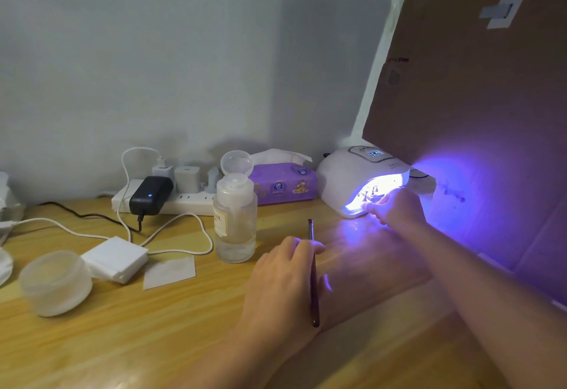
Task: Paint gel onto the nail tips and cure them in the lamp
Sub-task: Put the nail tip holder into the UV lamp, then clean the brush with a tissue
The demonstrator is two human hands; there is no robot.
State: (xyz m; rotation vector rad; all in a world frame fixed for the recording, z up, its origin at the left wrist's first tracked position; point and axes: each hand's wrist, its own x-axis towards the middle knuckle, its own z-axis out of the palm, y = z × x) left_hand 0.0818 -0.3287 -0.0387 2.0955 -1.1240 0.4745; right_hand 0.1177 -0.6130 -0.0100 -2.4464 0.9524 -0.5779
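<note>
On the wooden desk (pixel 129 339), over by the right side, a white curing lamp (pixel 346 174) glows bright violet from its mouth, its small display lit on top. The person's right hand (pixel 395 207) reaches to that opening, fingers curled at the lit edge; they seem to be pinching something small, but the glare washes it out and I cannot tell exactly what. Dark little shapes that may be the nail tips (pixel 369 195) sit inside the lamp, too overexposed to make out properly. The left hand (pixel 282 275) rests on the desk nearer the person, palm down, fingers curled around a thin dark brush (pixel 313 278) that runs along the hand, its tip pointing away toward the wall.

A large sheet of brown cardboard (pixel 478 106) leans over the lamp's right side, catching the purple light. Just left of the left hand stands a frosted bottle (pixel 234 220) with its flip cap open. Behind it lies a purple tissue pack (pixel 285 186), beside the lamp. Further left, a white power strip (pixel 171 201) carries a black adapter (pixel 150 194) with a blue light, and white cables loop across the desk. A stack of white pads (pixel 115 258) and a frosted jar (pixel 55 283) sit at the near left, just beside each other.
</note>
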